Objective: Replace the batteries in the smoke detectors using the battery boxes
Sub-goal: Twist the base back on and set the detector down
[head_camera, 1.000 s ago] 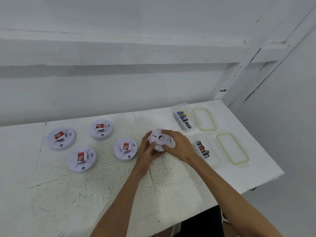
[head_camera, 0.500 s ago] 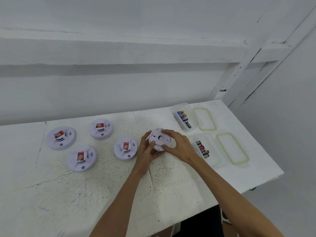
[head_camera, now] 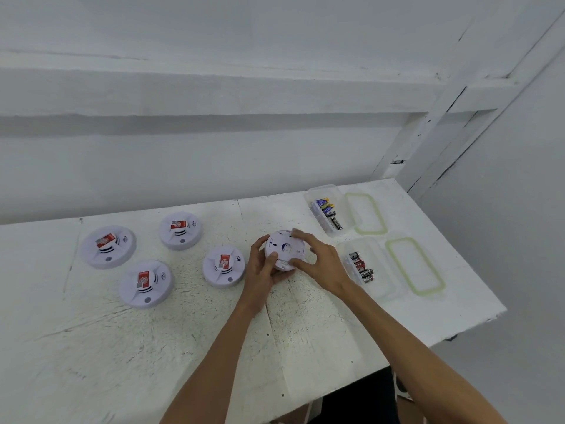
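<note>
A white round smoke detector [head_camera: 285, 246] is tilted up off the table with its back side facing me. My left hand [head_camera: 262, 267] grips its left and lower edge, thumb on the back. My right hand [head_camera: 318, 261] curls round its right edge and top. Several more detectors with red stickers lie face up to the left, the nearest one [head_camera: 223, 265] just beside my left hand. Two clear battery boxes stand open at the right: the far box [head_camera: 324, 209] holds blue and black batteries, the near box [head_camera: 362, 267] holds red and black ones.
Two lids with green seals lie right of the boxes, the far lid [head_camera: 365, 213] and the near lid [head_camera: 414, 266]. The white table [head_camera: 183, 347] ends at a right edge past the lids and a front edge near me. A white wall stands behind.
The detector has tilted up a little more toward me between my hands. Both hands stay on it in nearly the same place.
</note>
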Action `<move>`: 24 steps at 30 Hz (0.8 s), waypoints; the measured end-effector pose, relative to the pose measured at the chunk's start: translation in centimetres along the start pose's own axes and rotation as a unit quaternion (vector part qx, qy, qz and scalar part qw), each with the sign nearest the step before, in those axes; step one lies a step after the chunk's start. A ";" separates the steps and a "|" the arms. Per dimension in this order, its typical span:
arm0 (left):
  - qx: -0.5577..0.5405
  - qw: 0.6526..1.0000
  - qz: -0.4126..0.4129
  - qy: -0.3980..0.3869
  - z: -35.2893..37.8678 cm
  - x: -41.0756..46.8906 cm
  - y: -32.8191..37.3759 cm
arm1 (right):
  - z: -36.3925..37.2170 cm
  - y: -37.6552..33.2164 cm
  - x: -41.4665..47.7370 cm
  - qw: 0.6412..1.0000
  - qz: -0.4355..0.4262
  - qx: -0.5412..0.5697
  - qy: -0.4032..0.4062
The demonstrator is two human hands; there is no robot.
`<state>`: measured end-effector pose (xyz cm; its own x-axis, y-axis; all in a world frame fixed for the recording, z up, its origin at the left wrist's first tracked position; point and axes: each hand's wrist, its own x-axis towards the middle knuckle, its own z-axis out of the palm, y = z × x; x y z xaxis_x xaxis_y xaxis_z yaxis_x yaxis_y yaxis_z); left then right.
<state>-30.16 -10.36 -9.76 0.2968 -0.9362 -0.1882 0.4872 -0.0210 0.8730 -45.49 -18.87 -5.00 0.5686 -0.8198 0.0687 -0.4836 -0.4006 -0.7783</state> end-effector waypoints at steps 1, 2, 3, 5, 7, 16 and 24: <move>-0.001 1.000 0.002 0.005 0.0 0.0 -0.1 | 0.4 0.0 -0.1 0.999 0.017 0.032 0.026; -0.002 1.000 0.004 0.009 0.1 0.0 -0.1 | 0.9 0.0 -0.3 0.996 0.048 0.059 0.056; -0.005 1.000 0.005 0.013 0.1 0.1 -0.2 | 1.4 -0.1 -0.3 0.989 0.093 0.082 0.079; -0.005 1.000 0.003 0.016 0.1 0.2 -0.3 | 2.2 -0.5 0.1 0.964 0.200 0.154 0.080; -0.004 1.000 -0.001 0.015 0.1 0.3 -0.5 | 2.4 -1.0 0.6 0.926 0.276 0.251 0.065; -0.003 1.000 0.005 0.007 -0.1 0.1 -0.5 | 2.3 -1.5 2.3 0.855 0.358 0.363 0.097; 0.026 1.000 0.013 0.011 0.0 -0.1 -0.3 | 3.0 -1.8 2.5 0.828 0.383 0.392 0.119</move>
<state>-30.38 -10.27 -10.02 0.3267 -0.9290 -0.1737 0.4354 -0.0152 0.9001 -41.20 -18.98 -5.36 0.1029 -0.8053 -0.5838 -0.0071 0.5863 -0.8100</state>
